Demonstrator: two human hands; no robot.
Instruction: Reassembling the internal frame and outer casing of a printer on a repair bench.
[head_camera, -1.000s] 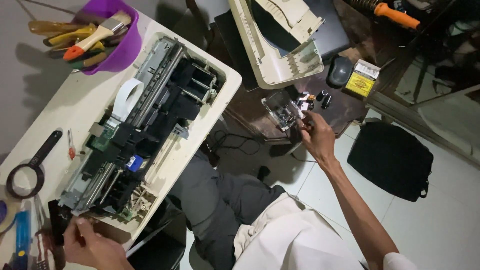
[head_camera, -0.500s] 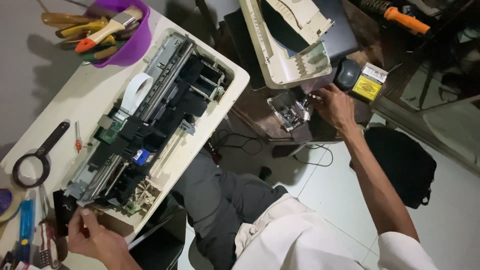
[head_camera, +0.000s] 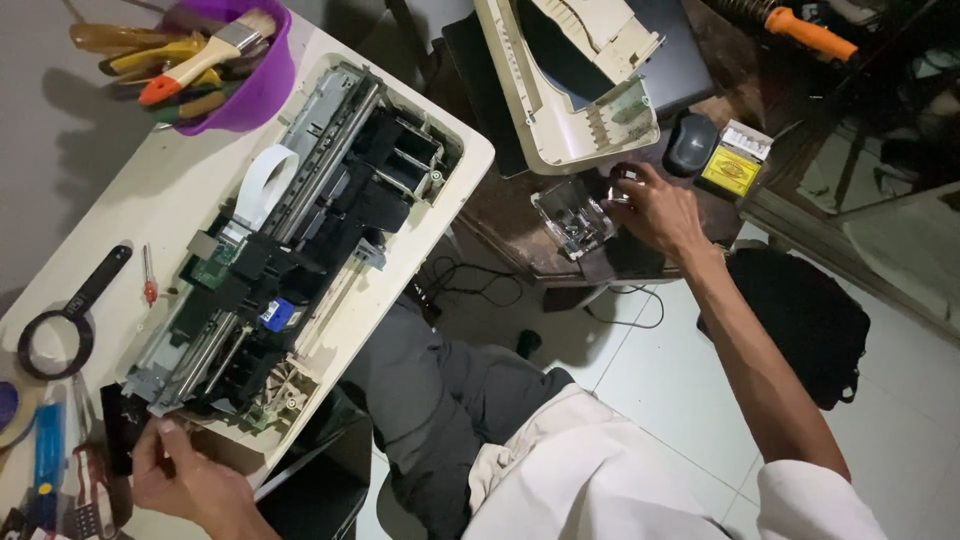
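Left hand (head_camera: 185, 480) curled against the near corner of the opened printer (head_camera: 290, 240), right hand (head_camera: 655, 210) pinching a small metal part (head_camera: 622, 190) beside the clear tray (head_camera: 573, 217)

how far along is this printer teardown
Done: the printer on the white table is stripped to its open mechanism, and its cream cover lies apart on the dark side table.
In hand: the left hand grips the printer's near corner, while the right hand reaches beside a small clear tray.
Left: the mechanism looks largely in one piece inside its base.
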